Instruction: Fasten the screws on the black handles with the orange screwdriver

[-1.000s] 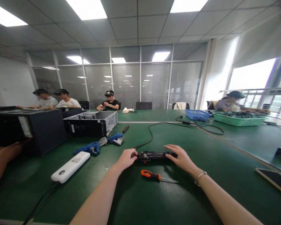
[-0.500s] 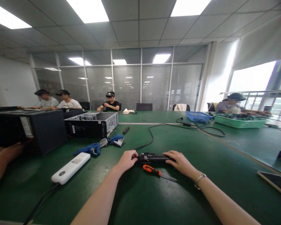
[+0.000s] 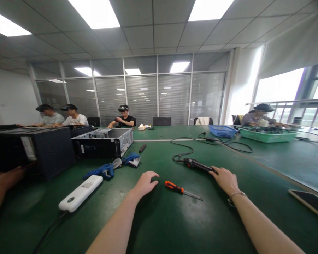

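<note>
Your left hand (image 3: 145, 184) has let go and sits empty on the green table (image 3: 153, 229), grip loosely curled, while the black corded tool (image 3: 196, 163) lies further right, touching your right hand (image 3: 225, 180), its grip's hold unclear

You're lit by bright ceiling lights (image 3: 91, 14) and by daylight glaring through the window (image 3: 279, 88) on your right, with a soft sheen across the green desk (image 3: 190, 218), faint shadows, fairly sharp detail, and straight lines bowing strongly toward the picture's edges.
</note>
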A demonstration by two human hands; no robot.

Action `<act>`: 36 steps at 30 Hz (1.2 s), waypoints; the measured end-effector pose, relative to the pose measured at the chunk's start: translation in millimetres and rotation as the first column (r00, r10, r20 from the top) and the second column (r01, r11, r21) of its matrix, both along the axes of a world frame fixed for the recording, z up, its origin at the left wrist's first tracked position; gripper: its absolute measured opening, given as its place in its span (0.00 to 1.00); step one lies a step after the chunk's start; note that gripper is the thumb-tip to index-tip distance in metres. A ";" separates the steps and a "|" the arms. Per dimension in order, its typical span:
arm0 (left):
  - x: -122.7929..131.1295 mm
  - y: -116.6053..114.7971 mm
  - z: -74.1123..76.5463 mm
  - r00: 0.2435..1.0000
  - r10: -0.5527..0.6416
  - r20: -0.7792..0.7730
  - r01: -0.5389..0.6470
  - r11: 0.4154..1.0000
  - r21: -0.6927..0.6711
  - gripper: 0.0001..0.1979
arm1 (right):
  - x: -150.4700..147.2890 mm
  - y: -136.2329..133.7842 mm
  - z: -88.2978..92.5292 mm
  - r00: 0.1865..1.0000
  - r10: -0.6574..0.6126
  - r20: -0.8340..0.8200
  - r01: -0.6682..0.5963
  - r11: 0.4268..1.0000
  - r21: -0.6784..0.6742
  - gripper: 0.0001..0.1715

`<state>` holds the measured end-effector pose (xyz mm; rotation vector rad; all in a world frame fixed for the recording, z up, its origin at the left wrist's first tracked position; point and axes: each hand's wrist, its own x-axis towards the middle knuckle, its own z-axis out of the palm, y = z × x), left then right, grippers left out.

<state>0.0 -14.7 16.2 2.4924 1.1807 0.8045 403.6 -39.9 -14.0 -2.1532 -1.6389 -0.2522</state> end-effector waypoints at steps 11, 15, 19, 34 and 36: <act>-1.7 3.9 -6.4 0.997 -0.053 -0.060 0.053 0.999 0.003 0.11 | 103.0 0.6 -23.5 0.900 -0.422 -0.113 0.415 0.907 -0.077 0.29; -3.1 5.4 -8.1 0.996 -0.048 -0.070 0.047 0.999 -0.006 0.11 | 115.1 4.3 -24.6 0.923 -0.371 -0.101 0.364 0.928 -0.079 0.28; -3.1 6.3 -7.4 0.995 -0.047 -0.085 0.047 0.999 -0.006 0.10 | 107.9 2.3 -21.3 0.931 -0.364 -0.017 0.364 0.931 0.006 0.25; -3.6 4.7 -2.0 0.989 -0.049 -0.139 0.046 0.999 -0.028 0.11 | 104.7 4.2 -21.8 0.925 -0.379 0.014 0.376 0.922 0.094 0.23; -4.1 5.0 -2.7 0.990 -0.051 -0.132 0.047 0.998 -0.032 0.11 | 109.6 5.3 -23.9 0.929 -0.371 0.011 0.368 0.925 0.094 0.23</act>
